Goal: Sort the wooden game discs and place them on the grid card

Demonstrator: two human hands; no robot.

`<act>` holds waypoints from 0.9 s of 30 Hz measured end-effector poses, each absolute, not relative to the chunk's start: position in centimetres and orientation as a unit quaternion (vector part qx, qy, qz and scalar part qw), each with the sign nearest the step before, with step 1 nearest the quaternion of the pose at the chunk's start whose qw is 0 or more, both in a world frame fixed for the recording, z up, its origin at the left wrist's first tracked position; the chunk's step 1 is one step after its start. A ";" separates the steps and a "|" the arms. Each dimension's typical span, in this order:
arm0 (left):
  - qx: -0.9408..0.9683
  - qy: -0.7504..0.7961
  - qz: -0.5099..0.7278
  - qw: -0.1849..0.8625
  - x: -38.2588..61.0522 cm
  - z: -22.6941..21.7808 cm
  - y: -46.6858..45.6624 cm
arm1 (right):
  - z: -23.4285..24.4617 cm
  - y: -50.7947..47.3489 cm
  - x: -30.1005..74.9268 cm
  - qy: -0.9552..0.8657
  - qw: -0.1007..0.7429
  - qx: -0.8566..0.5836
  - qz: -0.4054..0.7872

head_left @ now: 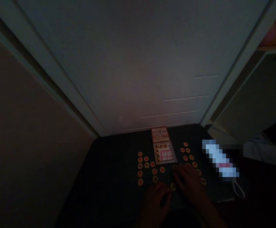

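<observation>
My right hand (189, 180) reaches over the table with its fingers bent together, the fingertips on a round xiangqi piece (174, 166) just below the box. Lower and to the left, my left hand (155, 201) is loosely curved, a gap showing between thumb and fingers. Close to its fingertips lie one piece (173, 186) and another piece (155, 179). A small open box (175, 155) holds several pieces along its top and left side; its patterned lid (160, 135) lies behind it. The light is very dim.
Several loose pieces with red or dark characters (140, 173) lie left of the box, and others (185, 158) lie to its right. A pixelated bright object with a strap loop (239, 191) is at the dark table's right. A pale panel with a heart (149, 91) rises behind.
</observation>
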State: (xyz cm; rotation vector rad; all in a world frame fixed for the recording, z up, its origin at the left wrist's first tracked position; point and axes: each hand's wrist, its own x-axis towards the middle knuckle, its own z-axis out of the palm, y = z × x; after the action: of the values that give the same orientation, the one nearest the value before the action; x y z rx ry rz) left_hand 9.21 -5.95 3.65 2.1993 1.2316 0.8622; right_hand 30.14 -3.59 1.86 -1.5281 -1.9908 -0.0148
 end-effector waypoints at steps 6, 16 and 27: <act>0.788 0.450 0.310 0.283 9.3 4.0 -6.2 | 2.4 -2.3 29.4 -0.763 0.262 -0.591 0.005; 0.772 0.457 0.329 0.295 8.7 4.1 -6.2 | 3.7 -2.3 28.6 -0.755 0.269 -0.595 0.050; 0.769 0.458 0.332 0.297 8.0 4.4 -6.0 | 3.2 -1.5 28.0 -0.734 0.258 -0.623 0.080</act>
State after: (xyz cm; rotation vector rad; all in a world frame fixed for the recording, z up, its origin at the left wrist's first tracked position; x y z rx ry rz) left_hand 8.05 -6.04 4.37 2.0451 1.2179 0.8835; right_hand 28.01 -1.50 3.16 -1.6905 -1.9898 0.2177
